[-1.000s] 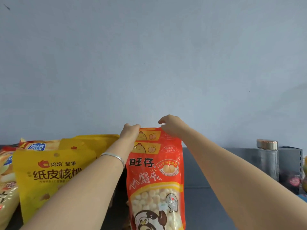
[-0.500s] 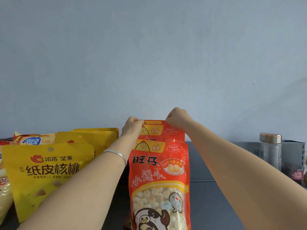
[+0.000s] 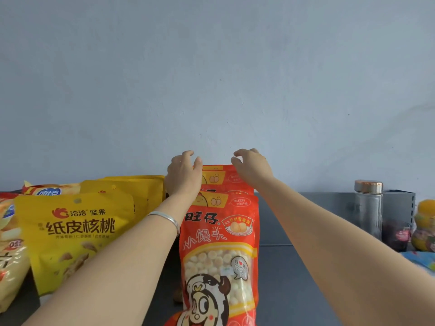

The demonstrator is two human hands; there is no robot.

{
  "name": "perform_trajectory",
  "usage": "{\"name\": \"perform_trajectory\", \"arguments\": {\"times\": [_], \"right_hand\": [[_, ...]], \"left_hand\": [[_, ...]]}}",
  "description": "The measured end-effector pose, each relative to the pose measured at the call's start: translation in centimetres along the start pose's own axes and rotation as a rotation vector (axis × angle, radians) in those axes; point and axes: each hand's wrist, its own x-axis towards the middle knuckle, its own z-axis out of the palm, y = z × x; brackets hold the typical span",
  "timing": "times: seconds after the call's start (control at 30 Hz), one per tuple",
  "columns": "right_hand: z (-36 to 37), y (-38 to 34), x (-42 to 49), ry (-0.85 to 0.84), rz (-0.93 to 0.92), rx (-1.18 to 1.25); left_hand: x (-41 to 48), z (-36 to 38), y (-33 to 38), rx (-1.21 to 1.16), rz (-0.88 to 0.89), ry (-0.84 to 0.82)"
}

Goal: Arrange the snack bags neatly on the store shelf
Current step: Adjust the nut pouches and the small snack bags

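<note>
at rear red bag's (image 3: 219, 178) top: left hand (image 3: 183, 172), right hand (image 3: 251, 166), fingers (image 3: 187, 154) loosely apart. front red bag (image 3: 219, 243) before it, yellow bags (image 3: 77, 231) leftward.

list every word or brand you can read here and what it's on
"洽洽 坚果": brand line on the front yellow bag.
"纸皮核桃": large print on the same bag.
"旺仔": upper part of the front red bag.
"小馒头": just below that, on the same bag.
Small print and badges on both bags, the far-left bag and the dark jar label: too small or blurred.

Left of bun bags (image 3: 219, 231) stand walnut bags (image 3: 77, 231).
</note>
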Motion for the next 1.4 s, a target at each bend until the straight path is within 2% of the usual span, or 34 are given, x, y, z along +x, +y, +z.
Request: {"name": "perform_trajectory", "arguments": {"times": [0.17,0.33,0.57,0.73,0.8,0.87,1.03,1.17,1.4], "right_hand": [[-0.5,0.8,-5.1,0.095,0.031,0.110],[1.2,2.3,-12.6,0.106,0.109,0.200],[3.0,2.1,-20.9,-0.029,0.279,0.440],[2.6,1.9,-22.4,-0.145,0.422,0.697],[3.2,2.4,-22.4,-0.233,0.450,0.752],[4.8,3.4,-21.9,-0.309,0.443,0.759],[9.3,6.2,-19.5,-0.220,0.330,0.766],[7.4,4.6,-19.8,-0.241,0.327,0.842],[6.7,4.2,-19.9,-0.291,0.317,0.938]], "left_hand": [[-3.9,-1.6,0.5,-0.039,0.130,0.007],[-9.6,-3.3,-0.9,-0.028,0.158,-0.064],[-17.3,-5.3,-3.1,0.034,0.005,-0.250],[-20.1,-6.8,-3.2,-0.346,-0.251,-0.544],[-20.0,-7.5,-3.1,-0.406,-0.323,-0.613],[-19.9,-7.7,-3.2,-0.415,-0.352,-0.645],[-19.7,-6.8,-3.4,-0.436,-0.249,-0.592],[-19.3,-5.8,-3.6,-0.463,-0.244,-0.558],[-18.5,-6.0,-6.0,-0.546,-0.349,-0.723]]}}
